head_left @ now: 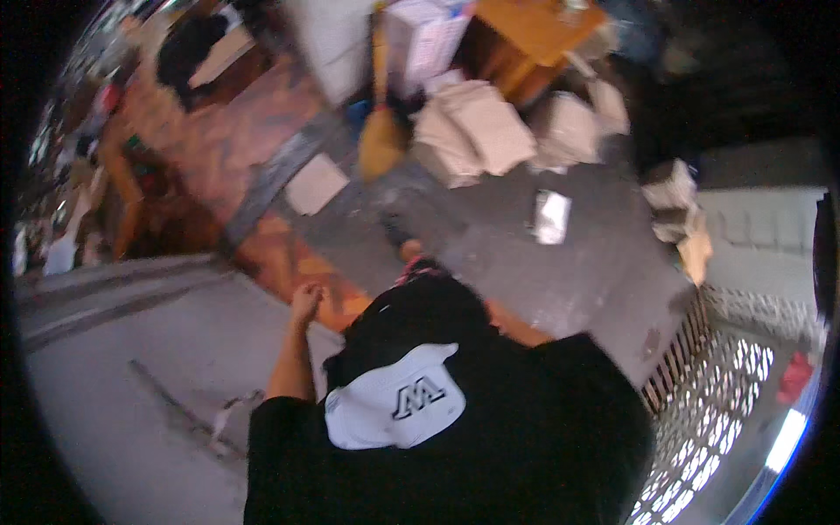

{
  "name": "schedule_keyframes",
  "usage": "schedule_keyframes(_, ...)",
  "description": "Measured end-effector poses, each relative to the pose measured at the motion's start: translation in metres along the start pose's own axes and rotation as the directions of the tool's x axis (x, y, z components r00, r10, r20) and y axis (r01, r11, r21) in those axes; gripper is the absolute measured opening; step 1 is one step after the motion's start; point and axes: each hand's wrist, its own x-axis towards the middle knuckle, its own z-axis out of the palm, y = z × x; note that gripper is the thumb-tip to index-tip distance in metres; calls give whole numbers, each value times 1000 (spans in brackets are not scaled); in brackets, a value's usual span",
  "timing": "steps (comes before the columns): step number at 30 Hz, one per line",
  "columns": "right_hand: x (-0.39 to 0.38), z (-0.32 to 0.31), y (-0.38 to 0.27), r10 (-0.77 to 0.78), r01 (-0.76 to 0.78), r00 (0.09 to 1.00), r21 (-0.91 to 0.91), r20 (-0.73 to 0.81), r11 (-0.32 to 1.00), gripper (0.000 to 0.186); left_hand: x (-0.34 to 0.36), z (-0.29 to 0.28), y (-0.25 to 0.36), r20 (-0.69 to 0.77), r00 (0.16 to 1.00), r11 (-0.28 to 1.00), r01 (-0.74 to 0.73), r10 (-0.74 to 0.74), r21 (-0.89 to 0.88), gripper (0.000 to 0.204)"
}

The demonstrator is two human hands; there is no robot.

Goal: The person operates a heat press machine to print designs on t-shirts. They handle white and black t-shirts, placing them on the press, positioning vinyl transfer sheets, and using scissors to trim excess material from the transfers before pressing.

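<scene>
My left hand hangs at my left side over the edge of the wooden floor, its blurred fingers loosely curled and nothing visible in them. My right arm bends in front of my black shirt, which hides the right hand. One foot is forward on the grey floor. Ahead of it lies a flat tan cardboard piece. A broom stands against the wall edge, bristles down. To the right, a small white packet lies on the floor, apart from both hands.
Stacked brown paper or cardboard bundles sit by a wooden table and a pale box. A grey wall runs close on my left. At right is a pierced lattice screen. Cluttered shelves line the far left.
</scene>
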Motion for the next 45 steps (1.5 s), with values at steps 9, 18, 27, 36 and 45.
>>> schedule_keyframes(9,222,-442,-201,169,73,959,771,-229,632,12,9,-141,-113,-104,869,873,487,-484,10,21)
schedule_keyframes(18,391,-428,-326,-12,164,978,720,-210,674,22,198,-305,7,177,731,704,682,-659,-199,33)
schedule_keyframes(27,526,-506,-354,-254,208,965,-413,-60,887,28,543,-666,222,-447,892,932,-101,-71,-348,24)
schedule_keyframes(36,714,-829,-558,-479,285,849,-569,-224,771,23,463,-681,796,-520,600,551,-791,608,-267,20)
schedule_keyframes(45,713,-1069,-674,11,395,851,654,-524,645,17,584,-705,1021,146,-754,117,-93,640,-989,17)
